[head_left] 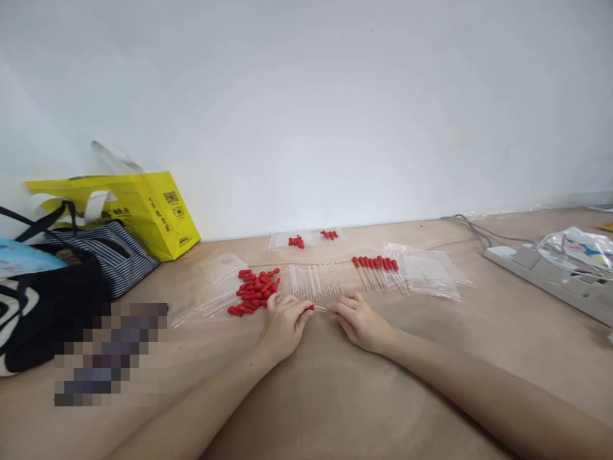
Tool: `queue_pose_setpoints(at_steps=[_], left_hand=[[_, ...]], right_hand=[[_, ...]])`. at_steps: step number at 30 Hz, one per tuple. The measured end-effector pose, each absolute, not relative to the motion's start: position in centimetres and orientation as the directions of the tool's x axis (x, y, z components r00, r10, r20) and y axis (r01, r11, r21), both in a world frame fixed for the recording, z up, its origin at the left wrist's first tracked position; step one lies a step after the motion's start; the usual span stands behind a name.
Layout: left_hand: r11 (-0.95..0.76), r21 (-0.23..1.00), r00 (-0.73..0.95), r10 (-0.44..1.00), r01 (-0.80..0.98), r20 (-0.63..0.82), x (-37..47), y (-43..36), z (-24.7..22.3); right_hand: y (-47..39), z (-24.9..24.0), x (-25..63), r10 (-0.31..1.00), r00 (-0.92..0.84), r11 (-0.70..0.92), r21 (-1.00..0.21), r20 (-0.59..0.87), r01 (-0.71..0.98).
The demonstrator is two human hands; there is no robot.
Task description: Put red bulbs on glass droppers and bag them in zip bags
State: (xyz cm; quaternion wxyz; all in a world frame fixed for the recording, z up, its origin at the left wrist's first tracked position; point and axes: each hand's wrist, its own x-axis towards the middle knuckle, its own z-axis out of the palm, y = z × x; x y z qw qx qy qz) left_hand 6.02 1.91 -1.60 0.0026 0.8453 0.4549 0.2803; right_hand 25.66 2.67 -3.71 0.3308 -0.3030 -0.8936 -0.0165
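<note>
My left hand (286, 324) pinches a red rubber bulb (311, 307) at the middle of the table. From the bulb a thin clear tube (320, 309) runs to the fingertips of my right hand (358, 321), which are closed on its other end. Beside my left hand lies a pile of loose red bulbs (256, 291). Behind both hands is a row of clear thin tubes (311, 280). To the right, several tubes with red bulbs on their upper ends (378, 265) lie side by side.
Clear plastic bags (433, 271) lie at the right, more bags (225, 268) at the left. Bagged red bulbs (297, 242) rest near the wall. A yellow bag (163, 217), striped pouch (112, 255) and black bag (57, 313) stand left. A white power strip (550, 281) lies right.
</note>
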Motion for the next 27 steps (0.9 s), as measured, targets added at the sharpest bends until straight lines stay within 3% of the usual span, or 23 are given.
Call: queue_pose_setpoints(at_steps=[9,18,27], left_hand=[[-0.664,0.237,0.467,0.694,0.709,0.547,5.8,1.8,-1.5],[-0.711,0.181,0.529,0.646,0.679,0.551,6.2,1.4,-1.3],[-0.738,0.126,0.547,0.592,0.663,0.592,6.3,1.3,-1.3]], right_hand=[[3.0,-3.4,26.1,0.473,-0.641,0.865,-0.181,0.605,0.468],[3.2,-3.1,26.4,0.409,-0.698,0.857,0.015,0.587,0.515],[2.9,-2.8,26.1,0.324,-0.718,0.863,0.118,0.616,0.49]])
